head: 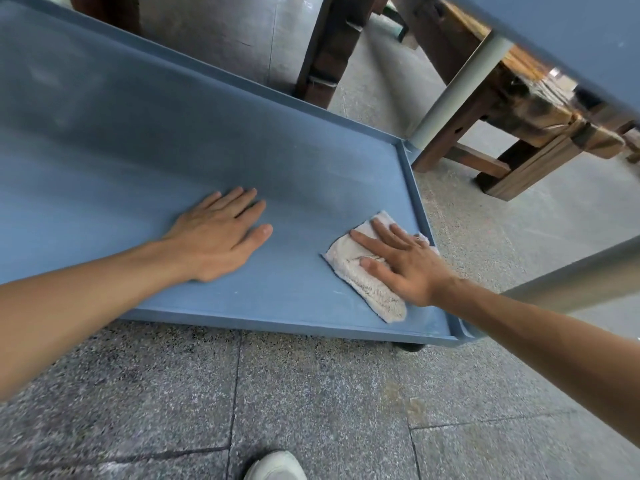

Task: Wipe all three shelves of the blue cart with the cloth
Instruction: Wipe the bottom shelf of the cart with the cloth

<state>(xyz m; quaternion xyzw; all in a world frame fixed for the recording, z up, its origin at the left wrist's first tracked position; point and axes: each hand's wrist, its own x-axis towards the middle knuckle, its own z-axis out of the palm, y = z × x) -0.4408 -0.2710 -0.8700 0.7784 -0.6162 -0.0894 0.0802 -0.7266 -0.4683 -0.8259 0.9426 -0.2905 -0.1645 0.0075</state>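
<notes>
hands: 2, left hand (221, 233), right hand (405, 261)
cloth (363, 278): 1
cart shelves: 2 seen, lower shelf (173, 143), upper shelf (571, 39)
cart posts: 2, far post (457, 95), near post (571, 282)
shoe (275, 465): 1

The floor (311, 403) is gray speckled stone with thin lines. Dark wooden benches (512, 109) stand on it farther back.

Wooden bench (519, 109), white shoe (275, 466)

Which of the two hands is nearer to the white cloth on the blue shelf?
The right hand. It lies flat on the cloth, pressing it near the shelf's right end. The left hand rests flat on the bare shelf, apart from the cloth, to its left.
</notes>
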